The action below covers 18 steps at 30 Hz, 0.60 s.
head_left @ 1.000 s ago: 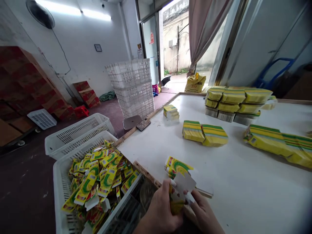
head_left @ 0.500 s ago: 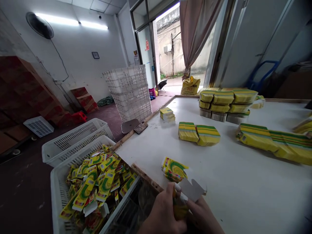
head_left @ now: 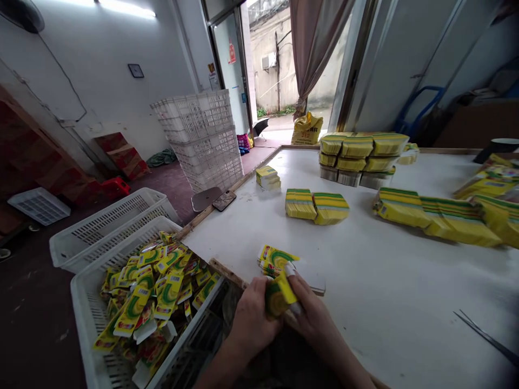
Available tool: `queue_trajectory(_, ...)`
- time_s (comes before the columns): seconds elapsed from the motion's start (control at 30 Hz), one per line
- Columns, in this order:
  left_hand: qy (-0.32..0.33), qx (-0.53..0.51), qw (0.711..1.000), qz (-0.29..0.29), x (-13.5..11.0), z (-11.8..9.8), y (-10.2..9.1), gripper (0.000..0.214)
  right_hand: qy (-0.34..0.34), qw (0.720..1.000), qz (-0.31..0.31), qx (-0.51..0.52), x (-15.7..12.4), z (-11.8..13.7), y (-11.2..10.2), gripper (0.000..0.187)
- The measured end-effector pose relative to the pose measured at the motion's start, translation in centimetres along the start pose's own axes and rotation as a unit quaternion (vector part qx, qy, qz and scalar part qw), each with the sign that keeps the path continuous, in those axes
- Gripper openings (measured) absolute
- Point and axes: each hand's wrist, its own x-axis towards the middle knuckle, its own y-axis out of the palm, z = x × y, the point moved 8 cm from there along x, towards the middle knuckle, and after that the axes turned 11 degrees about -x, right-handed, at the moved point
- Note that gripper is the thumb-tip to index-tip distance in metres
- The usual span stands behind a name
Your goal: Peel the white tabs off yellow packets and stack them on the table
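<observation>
Just over the table's near edge, a small yellow-green carton point(head_left: 279, 297) is held between my two hands. My left hand point(head_left: 252, 316) is closed round its left side, and my right hand point(head_left: 311, 310) grips its right side. White coverings show on some of my fingertips. Right behind my hands lies a small stack of flat yellow cartons point(head_left: 274, 259) on the white table point(head_left: 389, 302). A pale flat piece point(head_left: 314, 276) sticks out beside that stack, partly hidden by my right hand. Blur hides the held carton's exact folds.
To the left, a white crate point(head_left: 79, 308) holds many loose yellow cartons; another crate point(head_left: 101, 216) stands behind. Bundled cartons point(head_left: 357, 154) are piled on the table's far side. A phone point(head_left: 224, 200) lies at the left edge, dark tweezers-like tool point(head_left: 488, 337) at right.
The view has shifted right and down. My hands have turned the carton, so a printed yellow face shows where a pale flap stuck up before. The dark tool has come into view.
</observation>
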Motion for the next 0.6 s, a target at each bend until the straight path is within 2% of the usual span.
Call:
queue_trajectory(0.1, -0.004, 0.009, 1.000, 0.027, 0.4, -0.3, -1.1, 0.046, -0.079, 0.995, 0.033, -0.052, 0.0, 1.4, 0.2, 0.053)
queue_trajectory(0.23, -0.014, 0.028, 0.998, 0.058, 0.9, 0.0, -2.2, 0.052, -0.106, 0.989, 0.088, -0.052, 0.4, 1.8, -0.6, 0.033)
queue_trajectory(0.3, -0.010, 0.030, 0.997, 0.076, 1.0, -0.1, -2.2, 0.055, -0.109, 0.987, 0.114, -0.033, 0.7, 1.9, -1.2, 0.030)
queue_trajectory(0.37, -0.006, 0.043, 0.995, 0.086, 1.0, -0.4, -2.0, 0.055, -0.094, 0.988, 0.121, -0.016, 1.0, 2.1, -1.5, 0.031)
queue_trajectory(0.5, -0.012, 0.080, 0.994, 0.068, 0.9, -0.9, -1.8, 0.052, -0.025, 0.996, 0.087, 0.025, 0.9, 2.4, -0.6, 0.028)
queue_trajectory(0.6, -0.030, 0.086, 0.993, 0.076, 0.3, 0.5, -3.3, 0.050, 0.009, 0.994, 0.060, 0.096, 0.7, 2.4, -0.1, 0.053)
